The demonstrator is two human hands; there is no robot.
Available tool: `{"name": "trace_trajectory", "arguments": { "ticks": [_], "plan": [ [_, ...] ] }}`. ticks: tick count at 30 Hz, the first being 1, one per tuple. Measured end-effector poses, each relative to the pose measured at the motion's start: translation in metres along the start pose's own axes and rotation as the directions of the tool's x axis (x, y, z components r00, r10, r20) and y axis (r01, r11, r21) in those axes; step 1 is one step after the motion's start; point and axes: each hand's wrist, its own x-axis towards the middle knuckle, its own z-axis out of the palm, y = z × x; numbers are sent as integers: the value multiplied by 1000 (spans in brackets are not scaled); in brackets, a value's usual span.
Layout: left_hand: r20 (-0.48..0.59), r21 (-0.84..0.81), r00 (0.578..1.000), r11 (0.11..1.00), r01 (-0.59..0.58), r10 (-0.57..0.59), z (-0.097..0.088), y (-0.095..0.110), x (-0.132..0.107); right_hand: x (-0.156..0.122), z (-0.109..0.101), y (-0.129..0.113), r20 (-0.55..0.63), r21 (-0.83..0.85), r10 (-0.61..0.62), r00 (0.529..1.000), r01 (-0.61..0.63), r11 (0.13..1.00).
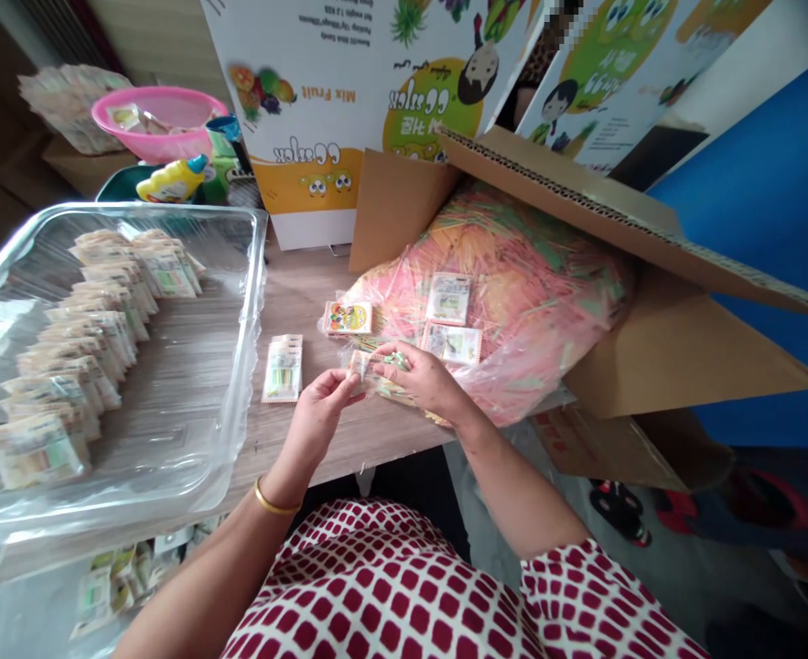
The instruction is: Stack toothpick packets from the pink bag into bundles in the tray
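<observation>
Near the table's [311,275] front edge, left hand [325,403] pinches one packet [360,364] against right hand [425,377], whose grip is unclear; two packets [448,298] top one bag [547,302], one stack [284,371] beside one tray [194,394].

left hand [325,398] pinching, thumb against fingers, right hand [423,373] close beside it, palm down, fingers curled, bare forearms [513,471] reaching forward, converging, left wrist [285,485] nearly straight
</observation>
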Motion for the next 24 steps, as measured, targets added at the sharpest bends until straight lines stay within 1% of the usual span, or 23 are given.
{"name": "trace_trajectory", "arguments": {
  "ticks": [2, 3, 6, 8, 11, 13, 15, 17, 21, 24],
  "plan": [
    [19, -13, 1000, 1000, 20, -19, 0, 0, 0, 2, 1, 1, -7, -19, 6, 1000, -6, 1000],
    [21, -12, 1000, 1000, 17, -16, 0, -1, 0, 2, 1, 1, -31, -31, 8, 999, -9, 999],
    [-2, 36, 999, 998, -45, 45, -5, -4, 3, -2, 0, -6, -128, -79, -14, 992, 4, 997],
    [-18, 87, 995, 992, -94, 96, -8, -6, 5, -8, -2, -15, -136, -119, -58, 989, 42, 992],
    [-12, 145, 988, 978, -152, 156, -11, -8, 6, -16, -3, -30, -6, -199, -94, 996, 91, 976],
    [8, 168, 983, 968, -185, 186, -10, -8, 5, -17, -1, -36, 68, -299, -58, 996, 76, 951],
    [37, 189, 980, 962, -197, 194, -9, -8, 3, -16, 0, -37, 110, -390, -12, 994, 54, 919],
    [72, 216, 981, 957, -192, 181, -10, -8, 0, -13, -1, -35, 161, -445, 6, 987, 67, 893],
    [112, 285, 983, 944, -169, 143, -14, -9, -3, -10, -10, -28, 282, -495, -4, 959, 149, 856],
    [140, 292, 987, 950, -113, 74, -14, -6, -4, -10, -15, -26, 308, -457, -33, 951, 178, 872]
  ]
}}
